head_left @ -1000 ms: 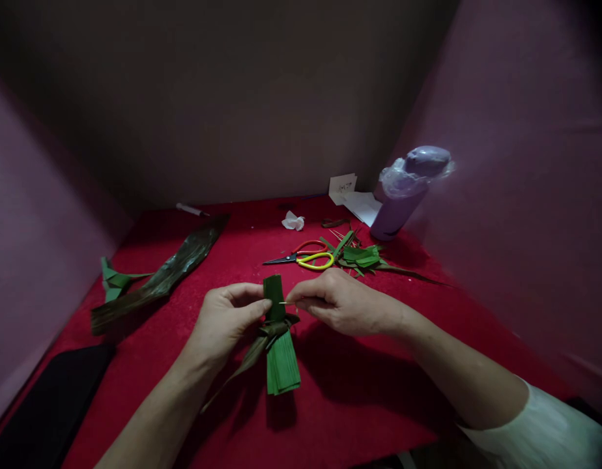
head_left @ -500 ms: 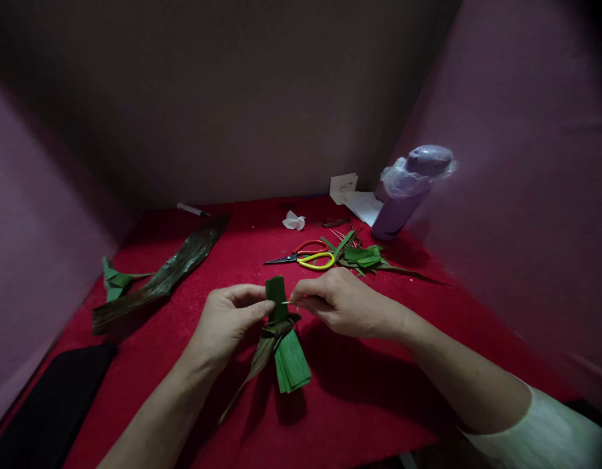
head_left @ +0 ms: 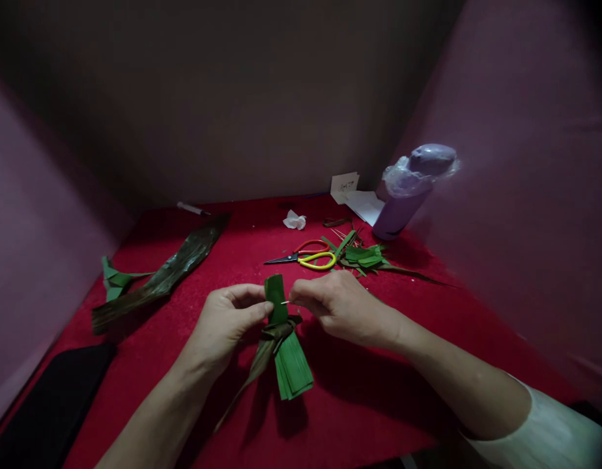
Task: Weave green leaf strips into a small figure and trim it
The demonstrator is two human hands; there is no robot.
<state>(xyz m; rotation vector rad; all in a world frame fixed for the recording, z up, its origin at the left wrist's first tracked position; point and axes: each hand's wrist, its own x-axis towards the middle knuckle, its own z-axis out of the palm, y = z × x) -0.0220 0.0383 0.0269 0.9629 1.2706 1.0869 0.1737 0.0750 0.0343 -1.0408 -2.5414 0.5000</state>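
Note:
A bundle of green leaf strips (head_left: 294, 366), bound at its middle by a knotted brownish leaf band (head_left: 280, 330), is held up in front of me. My left hand (head_left: 227, 324) pinches the bundle's upper part between thumb and fingers. From the right, my right hand (head_left: 337, 304) is closed around a thin pale toothpick (head_left: 285, 302), whose tip points at the upper leaf part; whether it has pierced the leaf I cannot tell. Just beyond my right hand lie scissors (head_left: 301, 258) with one red and one yellow handle.
Green leaf scraps and thin sticks (head_left: 362, 254) lie beyond my right hand. A purple bottle (head_left: 403, 202) topped with clear plastic stands back right, near white cards (head_left: 363, 205). At left are a long dark leaf (head_left: 169, 270), a folded green leaf piece (head_left: 116, 279) and a black object (head_left: 51, 397).
My right hand has shifted very slightly and its fingers are drawn in closer around the toothpick. The bundle's lower end has dipped a little toward me. My left hand keeps its hold.

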